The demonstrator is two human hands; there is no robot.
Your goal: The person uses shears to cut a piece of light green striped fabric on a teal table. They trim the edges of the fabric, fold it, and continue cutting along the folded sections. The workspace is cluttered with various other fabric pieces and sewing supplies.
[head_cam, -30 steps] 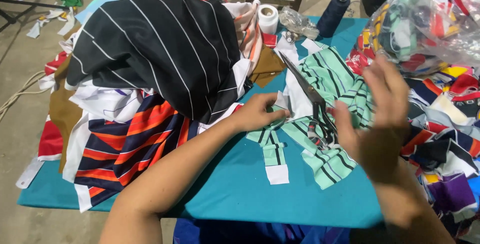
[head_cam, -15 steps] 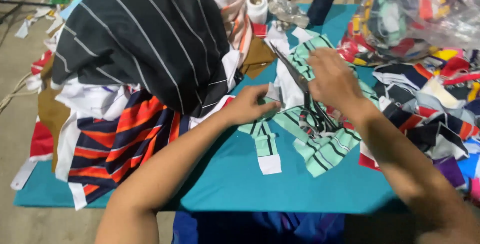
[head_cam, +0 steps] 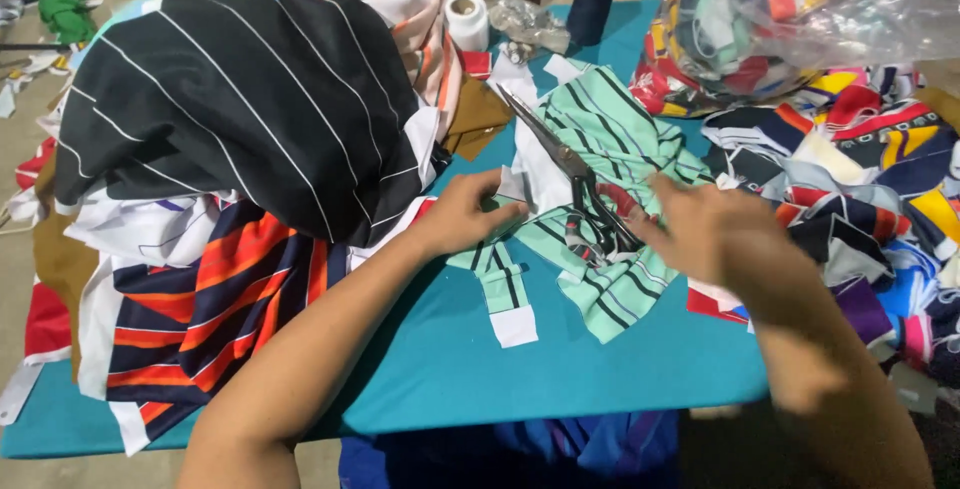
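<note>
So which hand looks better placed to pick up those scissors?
The right hand, probably. It hovers just beside the handles of the scissors, though it is blurred. The left hand rests on the green striped fabric, pinning it down.

Motion blur smears the right hand (head_cam: 715, 234), leaving its grip unreadable. The scissors' (head_cam: 575, 184) handles sink partly into green striped fabric (head_cam: 620, 139). The clear plastic bag (head_cam: 800, 9) of scraps is cut off at the top edge.
</note>
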